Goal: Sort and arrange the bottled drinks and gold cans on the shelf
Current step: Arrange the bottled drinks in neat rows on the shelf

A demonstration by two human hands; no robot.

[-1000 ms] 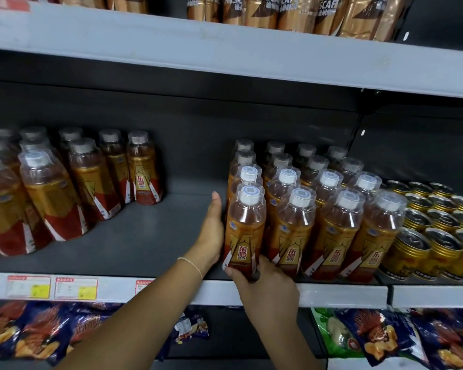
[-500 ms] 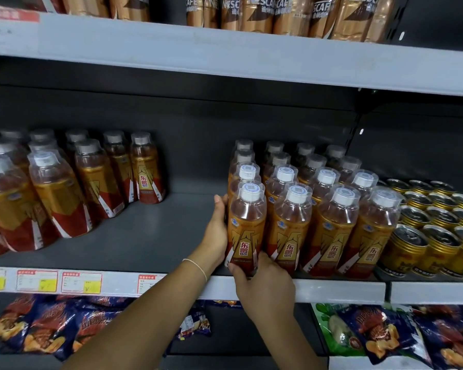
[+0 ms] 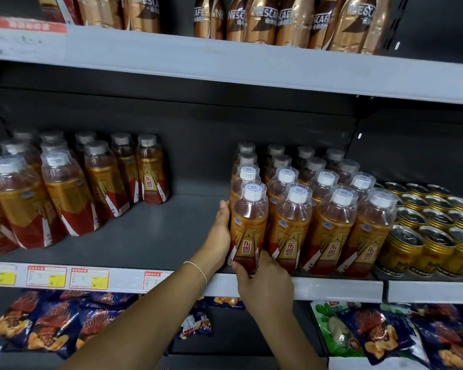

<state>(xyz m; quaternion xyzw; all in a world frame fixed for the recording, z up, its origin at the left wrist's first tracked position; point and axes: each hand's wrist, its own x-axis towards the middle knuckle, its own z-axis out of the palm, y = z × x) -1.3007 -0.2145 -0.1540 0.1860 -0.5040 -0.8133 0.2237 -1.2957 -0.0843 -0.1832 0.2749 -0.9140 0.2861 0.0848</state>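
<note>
Amber front bottle (image 3: 249, 225): we see it upright with its white cap on, at the front-left corner of the right-hand bottle block and at the front edge of the shelf (image 3: 150, 236). It touches the bottle to its right. It stands in the same spot as a second ago.
Right hand (image 3: 265, 287): it grips the foot of the front bottle from the front, thumb on the left side and fingers curled round the right. We see no change in this grip across the earlier frames.
Left hand (image 3: 218, 236): it lies flat against the left side of the front bottle, thumb pointing up and fingers straight. It holds nothing, and we cannot see its fingertips behind the column. It presses the same place as before.
Bracelet (image 3: 198, 269): a thin pale band on the left wrist.
Bottle block (image 3: 329, 222): four columns wide and several rows deep, packed side by side. Its ranks match the earlier frames.
Gold cans (image 3: 436, 236): upright in rows just beside the block's right edge, unmoved.
Left group of bottles (image 3: 64, 196): it stands well apart from the block, with a bare strip of shelf between, and is also unmoved.
Coffee bottles (image 3: 278, 20): these stand on the shelf above. We see more of them now than a second ago, because the view has tipped upward.
Price tags (image 3: 88, 278): red and yellow, along the shelf's front lip.
Snack bags (image 3: 51, 324): these lie on the shelf below.
</note>
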